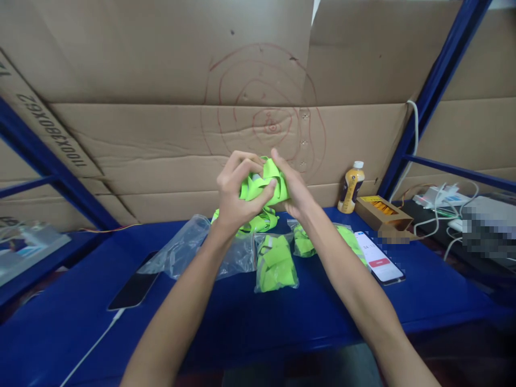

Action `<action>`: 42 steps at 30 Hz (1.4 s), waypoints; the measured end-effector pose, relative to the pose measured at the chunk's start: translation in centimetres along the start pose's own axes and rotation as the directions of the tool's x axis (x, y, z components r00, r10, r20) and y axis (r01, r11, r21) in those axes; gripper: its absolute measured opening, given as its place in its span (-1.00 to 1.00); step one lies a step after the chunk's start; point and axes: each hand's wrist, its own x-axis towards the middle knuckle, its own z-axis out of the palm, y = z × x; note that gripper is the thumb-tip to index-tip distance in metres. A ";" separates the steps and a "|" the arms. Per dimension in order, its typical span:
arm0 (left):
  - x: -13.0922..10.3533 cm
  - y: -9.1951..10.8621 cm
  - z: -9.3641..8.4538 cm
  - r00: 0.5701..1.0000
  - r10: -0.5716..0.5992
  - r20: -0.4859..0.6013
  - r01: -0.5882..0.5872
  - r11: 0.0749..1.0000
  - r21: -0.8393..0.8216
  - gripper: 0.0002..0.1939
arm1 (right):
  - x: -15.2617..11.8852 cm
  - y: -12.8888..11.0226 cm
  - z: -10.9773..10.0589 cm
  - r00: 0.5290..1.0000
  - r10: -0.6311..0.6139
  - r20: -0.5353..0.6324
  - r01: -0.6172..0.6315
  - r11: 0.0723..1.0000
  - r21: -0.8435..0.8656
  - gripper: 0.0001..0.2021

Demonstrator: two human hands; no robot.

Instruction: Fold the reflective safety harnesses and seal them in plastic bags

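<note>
View: head, the only one.
Bundle: neon strap wad [271,169], held up between both hands, over the table [250,333]; looks loosely folded, so edges could spring out if either grip eases.
Left hand: fingers [237,167] curled over the bundle's far side, thumb pressed on its near face; a strong thumb push could pop a fold out on the other side.
Right hand: thumb [287,166] up along the bundle's side, palm against it, lower fingers mostly hidden; underside support can't be judged, so a slip down there is possible.
Straps: green lot [266,220] below the hands, partly covered by the left hand; can't tell if joined to the bundle. If joined, lifting or turning could drag them or undo the folds.
Bag: clear, crumpled [181,250], below and left of the left hand; light film, could slide or catch on the left forearm. Its edge reaches the dark phone [133,287], so a tug there might shift that too.
Near pack: bagged green [277,266], below the hands, between the forearms; a dropped bundle could knock it.
Far pack: another [303,242], beside the right forearm and partly behind it; a low sweep of that arm could push it.
Lit phone: [379,260] right of the right forearm, next to more green material [350,241]; an outward elbow swing could bump both.
Cable: white [92,344], plugged into the dark phone, outside the left forearm; snag risk if that arm swings wide.
</note>
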 end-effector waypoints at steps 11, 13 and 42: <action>-1.3 -2.7 3.5 0.843 -0.537 -0.020 0.498 0.794 -0.348 -0.61 | 0.3 3.1 -1.2 0.852 -0.435 -0.290 0.348 0.886 -0.305 -0.76; -1.2 -2.4 4.0 0.746 -0.666 -0.011 0.572 0.650 -0.501 -0.61 | -0.1 3.1 -1.2 0.827 -0.498 -0.262 0.379 0.837 -0.394 -0.73; -1.8 -1.9 3.2 0.899 -0.290 -0.327 0.291 0.955 -0.047 -0.70 | 2.1 5.7 0.9 0.942 -0.312 -0.123 0.290 0.942 -0.167 -0.50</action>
